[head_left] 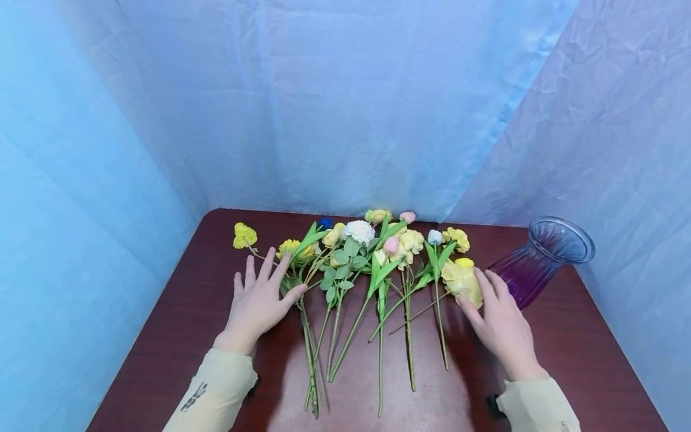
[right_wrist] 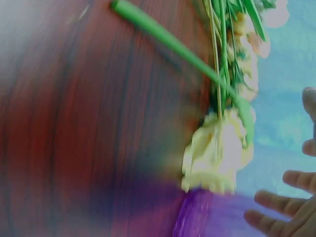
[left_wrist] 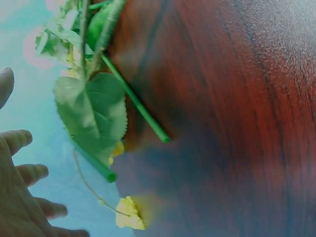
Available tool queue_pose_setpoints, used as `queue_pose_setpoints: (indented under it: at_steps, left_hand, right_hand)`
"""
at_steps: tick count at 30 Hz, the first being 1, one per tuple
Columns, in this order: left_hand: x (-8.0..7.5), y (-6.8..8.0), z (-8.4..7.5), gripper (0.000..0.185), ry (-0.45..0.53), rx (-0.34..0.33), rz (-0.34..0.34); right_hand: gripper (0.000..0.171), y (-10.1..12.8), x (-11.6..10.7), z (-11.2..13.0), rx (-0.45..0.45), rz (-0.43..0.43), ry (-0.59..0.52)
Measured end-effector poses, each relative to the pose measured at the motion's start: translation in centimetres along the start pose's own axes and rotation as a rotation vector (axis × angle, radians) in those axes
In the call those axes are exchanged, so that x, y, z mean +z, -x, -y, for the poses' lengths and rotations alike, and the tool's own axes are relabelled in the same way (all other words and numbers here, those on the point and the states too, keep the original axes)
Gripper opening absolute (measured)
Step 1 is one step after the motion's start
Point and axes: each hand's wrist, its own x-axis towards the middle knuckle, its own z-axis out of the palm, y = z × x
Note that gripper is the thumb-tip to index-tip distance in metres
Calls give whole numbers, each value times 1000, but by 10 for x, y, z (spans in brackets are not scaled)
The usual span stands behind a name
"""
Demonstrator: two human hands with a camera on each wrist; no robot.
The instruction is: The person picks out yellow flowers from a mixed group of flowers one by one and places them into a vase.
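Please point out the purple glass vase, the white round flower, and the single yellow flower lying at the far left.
purple glass vase (head_left: 526, 277), head view, ribbed body.
white round flower (head_left: 358, 231), head view, bloom centre.
single yellow flower (head_left: 244, 236), head view, petals.

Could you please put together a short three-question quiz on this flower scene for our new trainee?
1. True or false: the vase stands upright with flowers in it.
2. Which hand is nearest the vase: A) left hand, B) right hand?
3. What surface do the stems lie on?

Key
1. False: it lies tilted on the table, and no flowers are in it.
2. B.
3. The dark red-brown wooden table.
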Motion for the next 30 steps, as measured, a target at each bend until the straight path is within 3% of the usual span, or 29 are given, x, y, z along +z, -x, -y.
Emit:
queue_pose_setpoints:
  at_steps: [4, 8, 13, 16, 19, 25, 30]
  left_hand:
    - [-5, 9, -3, 83, 8, 48, -4]
    - [-5, 19, -2, 76, -13, 90, -28]
    - [-1, 30, 3, 65, -34, 104, -88]
    - [2, 33, 7, 61, -38, 100, -121]
    - [5, 35, 10, 59, -36, 93, -123]
    - [10, 35, 11, 60, -33, 65, -100]
    - [12, 33, 10, 60, -23, 47, -95]
  right_hand:
    - [59, 10, -13, -18, 63, -65, -23]
    - [55, 16, -21, -37, 203, -84, -44]
    - [69, 11, -31, -55, 457, -104, -146]
    - [80, 2, -36, -63, 545, -129, -205]
    - [92, -9, -40, -70, 548, -131, -276]
    - [107, -25, -37, -80, 480, -50, -476]
    - [113, -30, -31, -82, 513, 28, -521]
